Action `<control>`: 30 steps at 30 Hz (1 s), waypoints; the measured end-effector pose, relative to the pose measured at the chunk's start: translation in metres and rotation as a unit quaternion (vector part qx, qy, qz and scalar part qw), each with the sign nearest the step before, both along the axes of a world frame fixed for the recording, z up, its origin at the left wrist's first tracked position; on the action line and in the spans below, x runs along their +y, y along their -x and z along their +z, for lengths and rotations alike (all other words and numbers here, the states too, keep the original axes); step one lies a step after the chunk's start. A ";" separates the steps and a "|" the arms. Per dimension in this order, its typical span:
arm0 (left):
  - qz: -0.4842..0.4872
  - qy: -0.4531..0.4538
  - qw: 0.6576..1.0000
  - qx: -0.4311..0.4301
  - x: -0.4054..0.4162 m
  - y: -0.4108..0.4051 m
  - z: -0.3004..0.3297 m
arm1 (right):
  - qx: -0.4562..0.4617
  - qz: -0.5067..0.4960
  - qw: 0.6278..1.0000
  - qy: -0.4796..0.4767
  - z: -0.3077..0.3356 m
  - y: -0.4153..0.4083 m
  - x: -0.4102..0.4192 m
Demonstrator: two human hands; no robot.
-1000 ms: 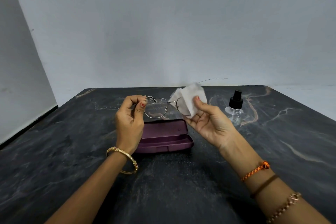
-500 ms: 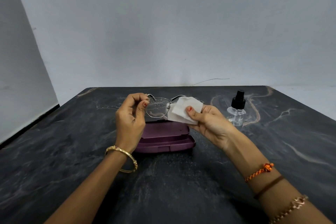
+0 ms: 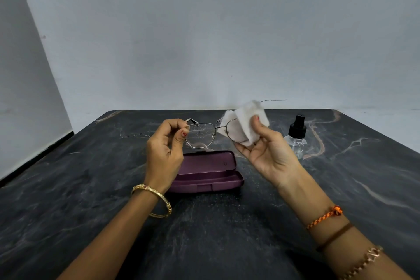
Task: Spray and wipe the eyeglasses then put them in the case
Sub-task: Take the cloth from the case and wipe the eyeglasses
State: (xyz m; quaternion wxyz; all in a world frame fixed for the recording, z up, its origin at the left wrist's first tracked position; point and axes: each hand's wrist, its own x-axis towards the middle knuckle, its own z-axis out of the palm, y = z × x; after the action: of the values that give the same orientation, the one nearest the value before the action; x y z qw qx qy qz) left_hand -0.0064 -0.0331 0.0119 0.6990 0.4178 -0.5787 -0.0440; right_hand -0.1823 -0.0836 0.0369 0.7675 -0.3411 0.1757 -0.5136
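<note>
Above the open case (image 3: 205,171), left hand (image 3: 163,154) pinches droplet-speckled eyeglasses (image 3: 205,135); right hand (image 3: 268,154) clamps cloth (image 3: 246,124) on one lens, casing pending.

Head cam looks fwd/down, close over dark table (image 3: 91,188).

— What's around there besides the job itself?
— A dark marble-look table (image 3: 91,188) with pale veins, spreading out under and beyond both hands.
— And behind?
— A plain grey wall (image 3: 204,41), past the fingertips. A thin wire (image 3: 273,100) lies at the table's far edge, just beyond the right hand.
</note>
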 end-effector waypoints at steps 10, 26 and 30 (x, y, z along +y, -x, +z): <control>-0.009 -0.011 0.999 -0.036 0.001 0.003 -0.002 | 0.047 -0.001 0.997 0.066 -0.004 -0.004 0.000; -0.011 -0.044 0.999 -0.011 0.001 -0.009 0.006 | 0.068 0.013 0.997 0.033 -0.002 0.000 0.001; -0.021 -0.050 0.998 -0.013 0.002 -0.007 0.006 | 0.014 -0.012 1.000 0.018 0.000 -0.002 0.004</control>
State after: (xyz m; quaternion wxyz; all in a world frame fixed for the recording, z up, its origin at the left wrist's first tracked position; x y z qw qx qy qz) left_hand 0.0009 -0.0315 0.0184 0.6683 0.4406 -0.5937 -0.0821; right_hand -0.1804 -0.0801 0.0366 0.7525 -0.3603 0.1812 -0.5206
